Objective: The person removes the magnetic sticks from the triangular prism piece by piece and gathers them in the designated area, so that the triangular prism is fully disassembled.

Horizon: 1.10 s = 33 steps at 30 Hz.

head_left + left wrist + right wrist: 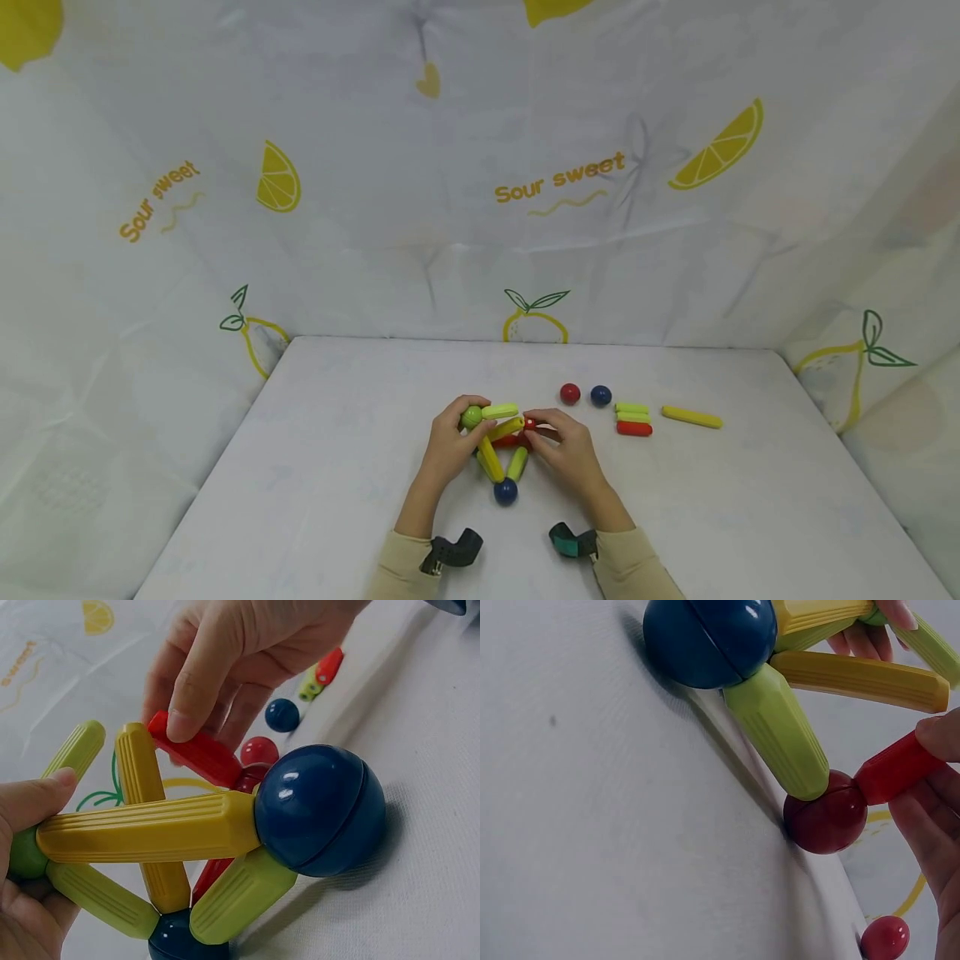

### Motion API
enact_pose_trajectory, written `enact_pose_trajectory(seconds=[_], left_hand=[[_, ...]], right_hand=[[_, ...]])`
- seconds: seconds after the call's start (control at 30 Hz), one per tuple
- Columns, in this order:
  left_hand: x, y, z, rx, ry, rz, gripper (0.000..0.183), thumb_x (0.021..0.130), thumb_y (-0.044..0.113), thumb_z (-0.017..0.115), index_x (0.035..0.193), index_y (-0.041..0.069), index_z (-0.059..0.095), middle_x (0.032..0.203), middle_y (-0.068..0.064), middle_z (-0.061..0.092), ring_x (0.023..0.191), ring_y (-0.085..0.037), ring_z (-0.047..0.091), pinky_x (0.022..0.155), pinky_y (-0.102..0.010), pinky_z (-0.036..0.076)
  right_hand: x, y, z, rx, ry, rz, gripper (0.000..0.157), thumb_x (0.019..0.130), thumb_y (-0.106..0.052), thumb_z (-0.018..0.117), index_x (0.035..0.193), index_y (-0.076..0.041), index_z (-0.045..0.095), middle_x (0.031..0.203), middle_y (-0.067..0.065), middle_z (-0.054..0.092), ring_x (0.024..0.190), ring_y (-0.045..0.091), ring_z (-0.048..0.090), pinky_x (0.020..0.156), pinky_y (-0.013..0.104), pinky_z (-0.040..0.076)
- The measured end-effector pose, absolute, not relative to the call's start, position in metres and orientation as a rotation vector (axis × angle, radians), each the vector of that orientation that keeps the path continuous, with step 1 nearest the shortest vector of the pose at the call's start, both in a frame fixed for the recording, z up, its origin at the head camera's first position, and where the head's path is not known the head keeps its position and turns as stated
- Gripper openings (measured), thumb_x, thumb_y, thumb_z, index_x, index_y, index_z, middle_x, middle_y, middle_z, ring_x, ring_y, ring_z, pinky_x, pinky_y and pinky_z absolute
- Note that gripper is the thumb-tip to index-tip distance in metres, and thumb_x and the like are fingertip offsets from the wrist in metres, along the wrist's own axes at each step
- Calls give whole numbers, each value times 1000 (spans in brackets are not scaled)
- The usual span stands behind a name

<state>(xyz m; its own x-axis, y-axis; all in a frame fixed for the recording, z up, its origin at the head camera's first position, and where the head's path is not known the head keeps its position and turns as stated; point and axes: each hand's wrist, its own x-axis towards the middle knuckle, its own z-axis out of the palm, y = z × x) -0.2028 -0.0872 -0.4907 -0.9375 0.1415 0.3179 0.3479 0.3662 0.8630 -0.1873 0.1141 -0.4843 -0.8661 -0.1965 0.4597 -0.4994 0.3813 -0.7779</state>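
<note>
A structure of magnetic rods and balls stands on the table between both hands. My left hand [448, 447] grips the green ball [471, 417] at its upper left corner. From that ball run a yellow rod [150, 832] down to the front blue ball [319, 810] and a light green rod [79, 750] with a free end. My right hand [567, 447] pinches a red rod [896, 769] between thumb and fingers. The rod's lower end meets a dark red ball [825, 814]. A darker yellow rod [862, 681] rises from a lower blue ball [186, 937], its top near the red rod.
Behind the right hand lie a loose red ball [570, 393] and a loose blue ball [601, 396]. Farther right are light green rods [632, 408], a short red rod [634, 429] and a long yellow rod [692, 417]. A printed white cloth [450, 208] hangs behind the table.
</note>
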Motion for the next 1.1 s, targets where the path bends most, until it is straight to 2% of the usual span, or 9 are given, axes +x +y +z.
enact_pose_trajectory(seconds=[0.27,0.5,0.6,0.77,0.9,1.0,1.1], left_hand=[[-204,-88,-490,-441,-2448,-1596,30,89,30,66,111,11,62,112,-3,64,101,-16,60,91,-34,54],[-203,-89,-490,-440,-2443,-1608,29,88,31,67,110,13,62,112,-3,64,101,-16,59,92,-36,53],[-203,-89,-490,-441,-2441,-1624,27,89,30,67,110,14,62,112,-3,64,101,-16,59,93,-36,53],[-203,-88,-491,-427,-2429,-1647,28,88,27,68,111,13,62,113,-4,64,101,-17,60,93,-38,53],[-200,-85,-484,-415,-2443,-1656,29,88,19,67,113,5,61,114,-10,63,102,-22,59,93,-41,52],[-195,-84,-474,-415,-2456,-1650,28,89,15,66,113,1,60,114,-13,63,102,-23,59,94,-42,52],[-196,-86,-475,-450,-2449,-1607,28,90,21,65,112,5,60,113,-10,63,100,-20,60,92,-40,53]], right_hand=[[-194,115,-493,296,-2358,1821,24,89,-7,65,111,0,57,109,13,62,113,30,61,82,22,55],[-199,124,-491,250,-2291,1967,29,89,-1,63,116,5,55,117,22,61,111,35,60,87,15,51],[-203,132,-498,222,-2292,1950,30,89,-5,65,116,3,57,118,21,62,107,31,64,85,12,50],[-206,151,-503,191,-2346,1882,31,89,-13,66,116,-2,58,118,18,63,101,14,66,83,11,50],[-202,177,-503,157,-2407,1827,33,89,-17,66,118,-2,57,118,18,62,96,-2,61,81,10,51],[-198,201,-505,117,-2436,1753,36,90,-19,66,120,-1,57,119,19,62,94,-4,60,79,8,50],[-192,222,-511,17,-2479,1644,38,91,-24,64,121,-2,56,120,18,62,92,-10,56,78,4,47]])
